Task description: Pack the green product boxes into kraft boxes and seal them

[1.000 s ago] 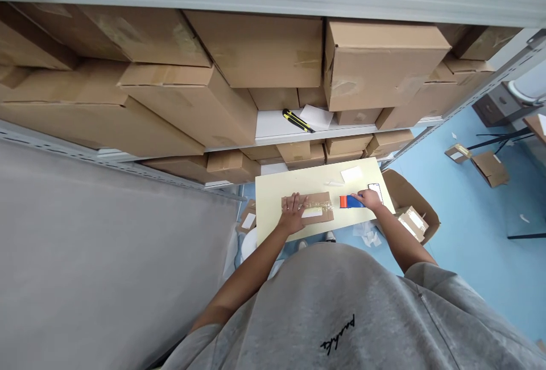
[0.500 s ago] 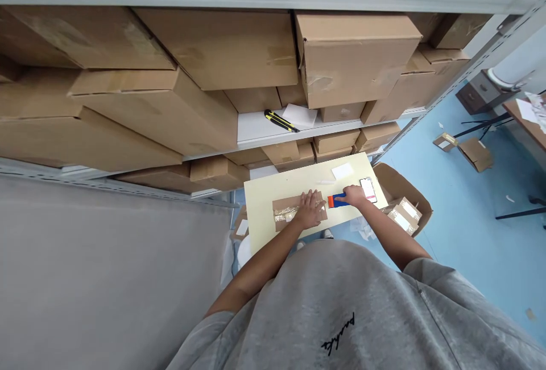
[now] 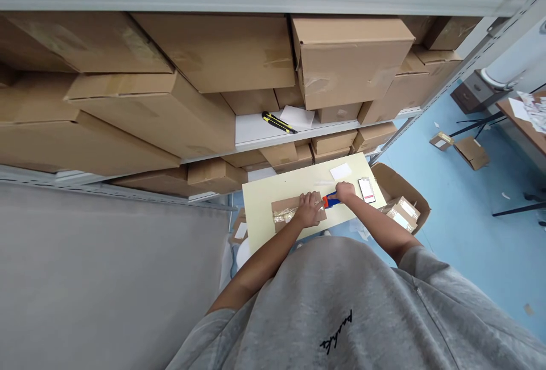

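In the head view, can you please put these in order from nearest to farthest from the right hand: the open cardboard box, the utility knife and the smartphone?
From the right hand:
1. Smartphone: to the hand's right, on the pale yellow board.
2. Open cardboard box: beyond the board's right edge.
3. Utility knife: far up-left, on the white shelf.

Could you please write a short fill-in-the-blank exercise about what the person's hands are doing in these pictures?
The ____ hand presses on the taped cardboard package.
The right hand grips a tool coloured blue and ____.
A yellow-and-black utility knife lies on the ____ above them.

Missing words: left; orange; shelf.
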Available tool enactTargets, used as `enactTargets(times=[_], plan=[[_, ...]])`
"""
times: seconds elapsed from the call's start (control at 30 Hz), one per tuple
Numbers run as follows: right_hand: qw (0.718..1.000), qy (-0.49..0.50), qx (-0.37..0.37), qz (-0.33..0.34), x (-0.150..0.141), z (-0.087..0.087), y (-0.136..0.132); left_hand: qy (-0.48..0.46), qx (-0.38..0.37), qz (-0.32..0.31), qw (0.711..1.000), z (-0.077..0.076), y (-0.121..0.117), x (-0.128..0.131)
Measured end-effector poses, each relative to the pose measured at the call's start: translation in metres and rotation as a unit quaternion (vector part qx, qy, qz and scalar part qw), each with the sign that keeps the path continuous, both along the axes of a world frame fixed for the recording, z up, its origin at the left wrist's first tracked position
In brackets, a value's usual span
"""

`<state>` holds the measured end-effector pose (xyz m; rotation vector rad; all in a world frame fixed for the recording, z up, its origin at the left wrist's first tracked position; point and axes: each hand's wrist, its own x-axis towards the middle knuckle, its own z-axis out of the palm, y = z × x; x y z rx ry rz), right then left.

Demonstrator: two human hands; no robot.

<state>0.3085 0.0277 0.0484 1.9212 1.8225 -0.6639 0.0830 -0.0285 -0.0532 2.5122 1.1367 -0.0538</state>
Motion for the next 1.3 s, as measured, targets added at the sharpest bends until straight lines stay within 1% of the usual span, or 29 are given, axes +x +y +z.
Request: enactTargets(times=[0.13,0.27,0.37,0.47,0.57,0.67,0.73,0.8,0.87,0.9,0.93,0.97,1.0,1.03,1.07,1.1,1.13,1.17,1.2,1.23,1.3], plan=[[1.000,-0.008,0.003,-0.006,0.007,-0.005,-0.007,0.008,-0.004,-0.003,1.000,0.007,0.000,0.001],[1.000,-0.029,0.003,-0.005,0.029,-0.013,-0.030,0.024,-0.016,-0.007,1.000,0.014,-0.003,-0.002],[0.997,-0.017,0.030,-0.071,0.047,-0.018,-0.042,0.038,-0.022,-0.004,0.999,0.017,-0.006,-0.003],[0.983,0.049,0.087,-0.152,0.061,-0.019,-0.042,0.039,-0.029,-0.004,0.999,0.019,-0.005,-0.002],[0.950,0.180,0.151,-0.205,0.069,-0.015,-0.040,0.025,-0.031,0.003,0.999,0.018,-0.004,0.000],[0.893,0.347,0.184,-0.219,0.068,-0.009,-0.039,-0.005,-0.021,0.022,1.000,0.015,-0.006,0.001],[0.850,0.437,0.178,-0.232,0.063,-0.004,-0.040,-0.033,-0.016,0.030,0.999,0.014,-0.009,-0.001],[0.813,0.500,0.160,-0.252,0.056,0.001,-0.041,-0.064,-0.010,0.030,0.997,0.016,-0.013,-0.006],[0.786,0.540,0.140,-0.267,0.048,0.007,-0.043,-0.108,-0.008,0.039,0.993,0.020,-0.017,-0.011],[0.776,0.555,0.130,-0.270,0.044,0.010,-0.043,-0.142,-0.013,0.063,0.988,0.024,-0.019,-0.014],[0.768,0.567,0.122,-0.271,0.040,0.013,-0.044,-0.186,-0.023,0.108,0.976,0.029,-0.019,-0.017],[0.762,0.577,0.115,-0.270,0.036,0.016,-0.044,-0.240,-0.043,0.170,0.955,0.034,-0.019,-0.020],[0.758,0.586,0.108,-0.267,0.032,0.018,-0.044,-0.300,-0.076,0.242,0.919,0.041,-0.018,-0.022],[0.755,0.592,0.102,-0.262,0.027,0.020,-0.044,-0.359,-0.127,0.311,0.871,0.048,-0.016,-0.024],[0.754,0.598,0.095,-0.256,0.022,0.022,-0.044,-0.410,-0.192,0.362,0.815,0.057,-0.014,-0.026],[0.754,0.601,0.090,-0.250,0.016,0.024,-0.044,-0.449,-0.266,0.389,0.759,0.065,-0.012,-0.028],[0.755,0.604,0.085,-0.242,0.010,0.026,-0.044,-0.474,-0.338,0.394,0.712,0.075,-0.011,-0.030],[0.757,0.605,0.082,-0.233,0.004,0.028,-0.044,-0.490,-0.391,0.386,0.677,0.084,-0.011,-0.033],[0.761,0.604,0.080,-0.223,-0.002,0.030,-0.043,-0.502,-0.420,0.375,0.657,0.093,-0.011,-0.036],[0.767,0.600,0.079,-0.211,-0.009,0.031,-0.043,-0.515,-0.426,0.364,0.649,0.102,-0.013,-0.039],[0.781,0.590,0.081,-0.187,-0.021,0.036,-0.042,-0.539,-0.402,0.351,0.652,0.117,-0.017,-0.046]])
